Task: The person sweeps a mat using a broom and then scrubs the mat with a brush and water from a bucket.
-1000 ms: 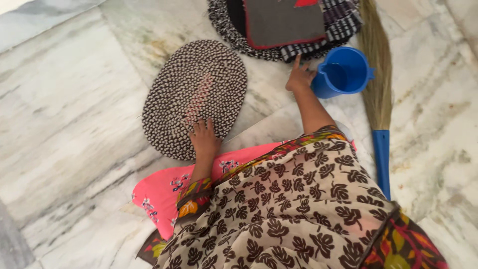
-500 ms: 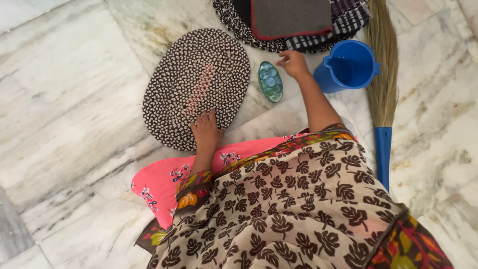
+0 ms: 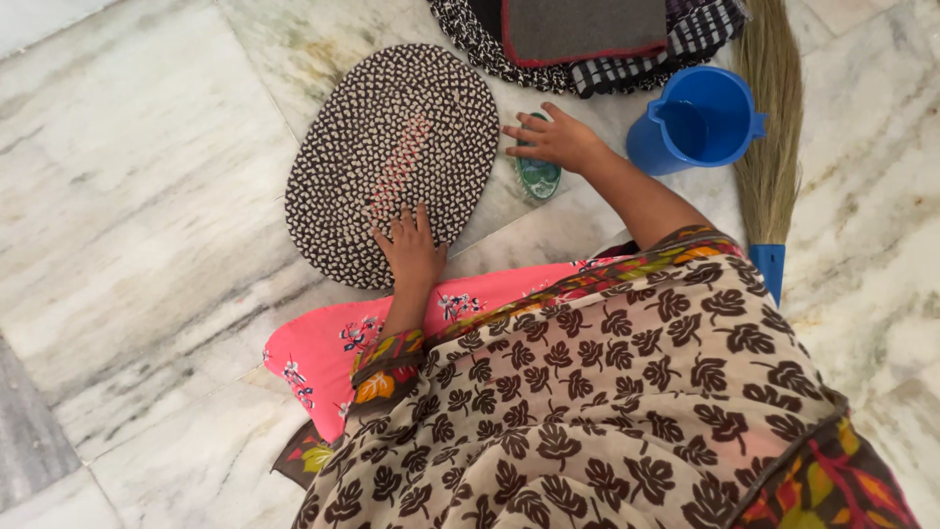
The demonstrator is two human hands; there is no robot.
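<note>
blue jug (image 3: 697, 121) beside right hand (image 3: 553, 140)

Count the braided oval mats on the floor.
2: one braided oval mat under the left hand; a second mat at the top edge, partly hidden beneath folded cloths.

On the floor (image 3: 147, 196) I see the oval mat (image 3: 392, 157) left of the brush (image 3: 539, 178), the jug (image 3: 697, 120) right of that, the broom (image 3: 769, 147) beyond, and stacked mats (image 3: 578, 39) behind them.
</note>
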